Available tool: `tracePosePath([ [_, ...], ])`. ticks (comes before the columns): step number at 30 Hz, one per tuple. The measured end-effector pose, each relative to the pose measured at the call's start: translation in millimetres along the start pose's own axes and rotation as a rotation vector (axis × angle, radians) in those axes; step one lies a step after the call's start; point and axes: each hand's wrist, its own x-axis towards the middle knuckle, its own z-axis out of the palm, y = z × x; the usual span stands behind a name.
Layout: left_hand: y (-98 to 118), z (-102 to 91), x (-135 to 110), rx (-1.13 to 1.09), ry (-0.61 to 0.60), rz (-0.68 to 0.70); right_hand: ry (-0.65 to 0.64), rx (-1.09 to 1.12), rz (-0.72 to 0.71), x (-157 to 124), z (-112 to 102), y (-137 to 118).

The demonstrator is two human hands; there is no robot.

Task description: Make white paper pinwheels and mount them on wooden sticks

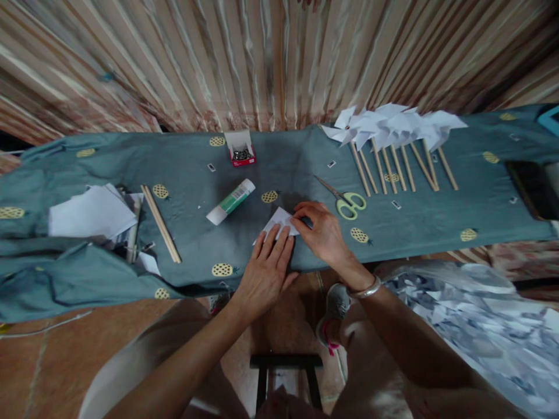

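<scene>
A small folded piece of white paper (278,217) lies on the cloth-covered table right in front of me. My left hand (267,267) rests flat over its near side, fingers stretched out. At the paper's right corner, my right hand (321,230) pinches the edge between thumb and forefinger. Beyond my left hand lies a green and white glue stick (231,202). Scissors with light green handles (349,205) lie open to the right of the paper. Part of the paper is hidden under my fingers.
A small red and white box (241,157) of metal pins stands at the back. White paper pinwheels (393,128) on wooden sticks lie back right. Paper sheets (94,214) and wooden sticks (161,224) are at left. A dark phone (530,189) lies far right, above a plastic bag (480,326).
</scene>
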Motion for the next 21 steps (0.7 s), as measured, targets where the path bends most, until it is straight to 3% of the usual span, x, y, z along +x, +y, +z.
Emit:
tracePosePath([
  [11, 1, -0.5, 2, 0.039, 0.002, 0.003, 0.021, -0.024, 0.006, -1, 1, -1],
  [21, 3, -6.1, 3, 0.010, -0.046, -0.014, 0.007, -0.061, -0.029, -26, -7, -4],
])
